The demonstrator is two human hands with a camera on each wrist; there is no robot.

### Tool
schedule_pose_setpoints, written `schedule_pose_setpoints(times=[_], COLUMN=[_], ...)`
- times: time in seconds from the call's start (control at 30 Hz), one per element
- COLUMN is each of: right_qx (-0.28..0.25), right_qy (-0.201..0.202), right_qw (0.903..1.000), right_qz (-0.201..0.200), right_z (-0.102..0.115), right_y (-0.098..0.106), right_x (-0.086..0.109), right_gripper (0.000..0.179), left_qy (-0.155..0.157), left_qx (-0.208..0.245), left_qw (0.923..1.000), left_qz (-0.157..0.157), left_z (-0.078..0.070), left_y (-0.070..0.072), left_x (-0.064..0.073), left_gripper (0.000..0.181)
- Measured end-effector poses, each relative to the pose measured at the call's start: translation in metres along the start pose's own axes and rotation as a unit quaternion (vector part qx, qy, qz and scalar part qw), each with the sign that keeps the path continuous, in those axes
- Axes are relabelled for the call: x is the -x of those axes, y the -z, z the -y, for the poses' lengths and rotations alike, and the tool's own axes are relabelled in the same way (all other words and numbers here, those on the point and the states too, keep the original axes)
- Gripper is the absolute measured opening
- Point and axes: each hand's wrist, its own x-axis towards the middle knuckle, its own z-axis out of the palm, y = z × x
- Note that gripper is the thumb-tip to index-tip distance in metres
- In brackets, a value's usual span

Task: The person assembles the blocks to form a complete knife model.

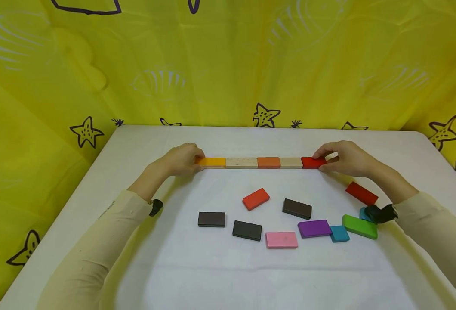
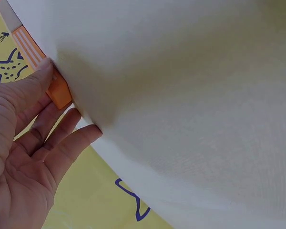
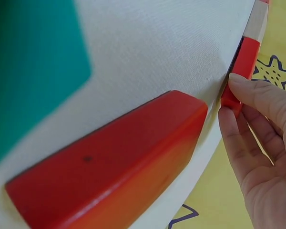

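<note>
A row of blocks laid end to end runs across the far part of the table. My left hand (image 1: pixel 182 160) pinches its left end, a yellow-orange block (image 1: pixel 213 162), between thumb and fingers. Then come a bare-wood block (image 1: pixel 241 162), an orange block (image 1: pixel 268 162) and a second bare-wood block (image 1: pixel 291 162). At the right end, the thumb and fingers of my right hand (image 1: pixel 349 159) pinch a red block (image 1: pixel 311 162). In the left wrist view the yellow-orange block (image 2: pixel 61 93) has its end beside the fingertips. The red block (image 3: pixel 245 57) shows in the right wrist view.
Loose blocks lie nearer on the white table (image 1: pixel 212 284): a red-orange one (image 1: pixel 256 199), several black ones (image 1: pixel 211 219), pink (image 1: pixel 281 240), purple (image 1: pixel 314 228), blue (image 1: pixel 340 234) and green (image 1: pixel 360 226). Another red block (image 1: pixel 361 193) lies below my right forearm. A yellow cloth (image 1: pixel 228 64) hangs behind.
</note>
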Motion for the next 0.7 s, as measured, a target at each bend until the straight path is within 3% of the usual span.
schedule_pose_setpoints(times=[0.7], right_qx=[-0.007], right_qy=[0.003], right_qw=[0.9999], right_qz=[0.012], right_z=[0.0027], right_y=[-0.0013], right_x=[-0.0008], right_gripper=[0.03], left_qy=[0.003], left_qx=[-0.004], left_qw=[1.0], left_qz=[0.004], left_z=[-0.0009], left_y=[0.0016], left_x=[0.001], left_gripper=[0.023])
